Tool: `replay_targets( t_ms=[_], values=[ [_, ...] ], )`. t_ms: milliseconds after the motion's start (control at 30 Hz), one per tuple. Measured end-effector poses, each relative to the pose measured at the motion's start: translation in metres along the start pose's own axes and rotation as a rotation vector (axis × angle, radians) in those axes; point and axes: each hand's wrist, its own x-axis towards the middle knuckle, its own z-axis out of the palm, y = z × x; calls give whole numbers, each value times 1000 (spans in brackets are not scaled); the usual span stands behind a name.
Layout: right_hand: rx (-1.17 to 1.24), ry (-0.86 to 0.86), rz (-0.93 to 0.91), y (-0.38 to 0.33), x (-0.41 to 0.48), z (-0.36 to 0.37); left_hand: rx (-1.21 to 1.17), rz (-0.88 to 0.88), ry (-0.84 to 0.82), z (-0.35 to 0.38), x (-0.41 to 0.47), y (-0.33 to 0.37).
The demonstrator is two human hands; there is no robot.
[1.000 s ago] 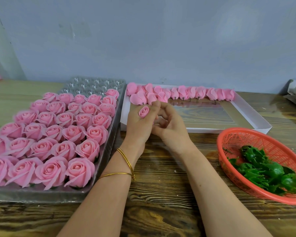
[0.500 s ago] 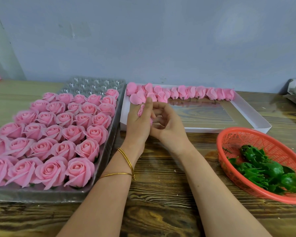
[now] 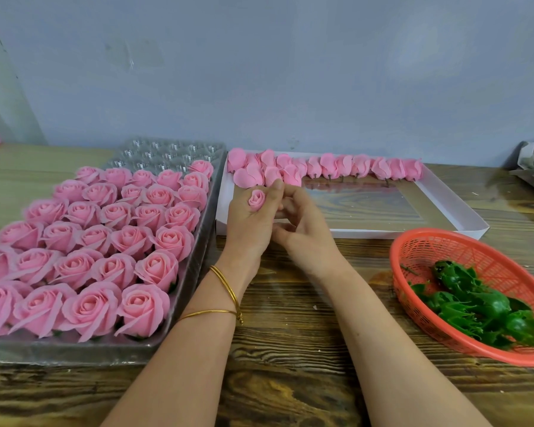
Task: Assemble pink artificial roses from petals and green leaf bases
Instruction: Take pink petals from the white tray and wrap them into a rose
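Dozens of finished pink roses (image 3: 114, 238) fill the clear plastic tray (image 3: 167, 152) at nine o'clock, its far rows empty. At centre the left hand (image 3: 247, 232) pinches a small pink rolled bud (image 3: 256, 199); the right hand (image 3: 305, 235) curls beside it, whether holding anything I cannot tell. Loose pink petals (image 3: 330, 164) at twelve and green plastic leaf bases (image 3: 481, 306) at three are yet to be used

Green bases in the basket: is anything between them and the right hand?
Nothing visible. Only wooden table shows between the right hand and the basket, and the green bases lie uncovered inside it.

Pink roses (image 3: 84, 241), green leaf bases (image 3: 481, 306), orange-red mesh basket (image 3: 463, 245).
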Motion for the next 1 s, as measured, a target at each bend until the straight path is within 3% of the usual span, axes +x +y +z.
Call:
replay_targets(
  t_ms=[300, 600, 767, 1000],
  values=[
    [-49, 19, 25, -3, -1, 2, 83, 76, -16, 0, -1, 3],
    [-153, 272, -100, -19, 1, -8, 42, 104, 39, 1, 0, 3],
    [-339, 481, -133, -44, 6, -29, 104, 112, 55, -1, 1, 0],
    [-636, 477, 30, -78, -2, -79, 124, 89, 41, -2, 0, 1]
  ],
)
